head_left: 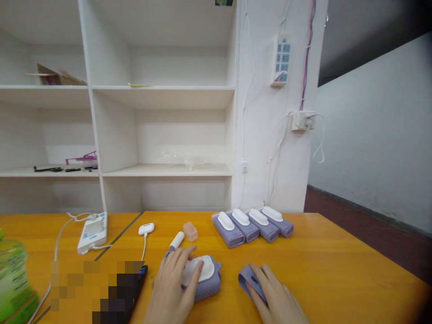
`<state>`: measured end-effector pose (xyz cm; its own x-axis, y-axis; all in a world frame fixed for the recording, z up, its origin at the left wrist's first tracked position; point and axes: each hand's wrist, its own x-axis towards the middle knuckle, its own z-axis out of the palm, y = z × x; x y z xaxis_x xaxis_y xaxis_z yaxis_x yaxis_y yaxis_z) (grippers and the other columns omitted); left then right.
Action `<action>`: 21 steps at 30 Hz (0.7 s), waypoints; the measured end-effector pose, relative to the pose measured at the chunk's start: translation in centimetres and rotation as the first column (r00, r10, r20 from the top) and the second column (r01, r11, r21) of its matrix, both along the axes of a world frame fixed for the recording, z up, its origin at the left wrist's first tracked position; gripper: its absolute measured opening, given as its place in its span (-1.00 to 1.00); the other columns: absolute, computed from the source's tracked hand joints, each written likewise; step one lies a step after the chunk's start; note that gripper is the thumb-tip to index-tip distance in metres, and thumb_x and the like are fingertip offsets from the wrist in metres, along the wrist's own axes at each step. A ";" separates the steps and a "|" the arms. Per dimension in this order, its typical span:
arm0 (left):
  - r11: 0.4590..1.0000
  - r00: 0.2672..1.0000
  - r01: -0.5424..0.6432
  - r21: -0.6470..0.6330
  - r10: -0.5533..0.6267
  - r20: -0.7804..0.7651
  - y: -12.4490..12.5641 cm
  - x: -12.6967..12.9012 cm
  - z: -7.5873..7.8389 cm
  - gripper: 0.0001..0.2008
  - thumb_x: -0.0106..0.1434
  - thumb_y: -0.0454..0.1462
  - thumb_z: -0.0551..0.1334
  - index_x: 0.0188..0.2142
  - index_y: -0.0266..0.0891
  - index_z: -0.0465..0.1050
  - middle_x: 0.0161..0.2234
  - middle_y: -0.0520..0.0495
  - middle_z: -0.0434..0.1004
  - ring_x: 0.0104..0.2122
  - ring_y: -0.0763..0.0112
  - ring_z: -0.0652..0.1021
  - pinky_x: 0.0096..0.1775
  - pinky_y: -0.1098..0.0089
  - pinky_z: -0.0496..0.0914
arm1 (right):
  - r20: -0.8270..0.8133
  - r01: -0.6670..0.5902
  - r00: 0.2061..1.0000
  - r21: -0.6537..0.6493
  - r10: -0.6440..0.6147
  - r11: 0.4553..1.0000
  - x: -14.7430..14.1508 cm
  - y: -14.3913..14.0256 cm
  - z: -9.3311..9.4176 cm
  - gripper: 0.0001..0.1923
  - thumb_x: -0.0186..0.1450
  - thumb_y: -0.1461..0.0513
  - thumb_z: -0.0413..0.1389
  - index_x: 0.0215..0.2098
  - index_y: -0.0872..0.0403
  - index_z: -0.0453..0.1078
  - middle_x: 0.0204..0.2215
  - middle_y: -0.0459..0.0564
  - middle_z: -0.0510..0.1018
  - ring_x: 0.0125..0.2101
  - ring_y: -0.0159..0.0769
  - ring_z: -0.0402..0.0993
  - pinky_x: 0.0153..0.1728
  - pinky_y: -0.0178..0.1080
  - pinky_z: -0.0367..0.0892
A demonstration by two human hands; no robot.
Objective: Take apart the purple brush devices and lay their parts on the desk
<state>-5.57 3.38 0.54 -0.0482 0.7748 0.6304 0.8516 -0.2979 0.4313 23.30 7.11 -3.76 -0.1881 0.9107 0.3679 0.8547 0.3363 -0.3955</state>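
Observation:
My left hand (173, 283) rests on a lilac device with a white ribbed top (204, 274) on the orange table (324, 265), fingers curled over its near side. My right hand (275, 297) lies flat on a loose lilac cover piece (248, 279) beside it. Just beyond the left hand lie a small white and lilac tube (177, 240) and a pink translucent cap (190, 231). Several finished lilac devices with white tops (252, 224) stand in a row at the table's far edge.
A white power strip (92, 231) and a white plug with cable (146, 228) lie at the left. A green bottle (15, 279) stands at the near left edge, and a dark object (137, 281) lies by my left wrist. White shelves (162, 90) rise behind the table.

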 end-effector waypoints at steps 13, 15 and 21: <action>0.993 0.990 -0.038 -0.110 0.023 -0.136 0.5 -2.1 -5.0 -0.21 0.09 -0.37 0.35 0.34 -0.27 0.30 0.29 -0.32 0.46 0.27 0.03 0.48 0.26 0.11 0.41 | -0.630 -0.210 0.769 -0.093 0.106 0.973 -8.6 5.1 1.0 -0.35 0.36 0.01 0.00 0.26 0.25 0.37 0.14 0.35 0.59 0.10 0.05 0.61 0.09 -0.01 0.50; 0.992 0.995 -0.004 -0.128 -0.009 -0.102 0.8 -2.4 -5.0 -0.15 -0.01 -0.43 0.39 0.32 -0.29 0.32 0.26 -0.31 0.49 0.27 0.04 0.49 0.27 0.15 0.40 | -0.706 -0.290 0.696 -0.108 0.132 0.951 -8.6 4.7 0.5 -0.31 0.36 -0.05 0.00 0.28 0.22 0.36 0.16 0.30 0.59 0.11 -0.02 0.61 0.06 -0.09 0.53; 0.998 0.986 0.060 0.001 -0.059 -0.155 0.2 0.0 -5.6 -0.17 0.01 -0.39 0.50 0.29 -0.14 0.37 0.10 -0.23 0.65 0.06 0.06 0.66 0.09 0.23 0.55 | -0.738 -0.306 0.660 -0.090 0.143 0.948 -6.1 1.4 0.0 -0.42 0.37 -0.11 0.08 0.13 0.12 0.50 0.17 0.24 0.59 0.16 -0.04 0.55 0.13 -0.12 0.49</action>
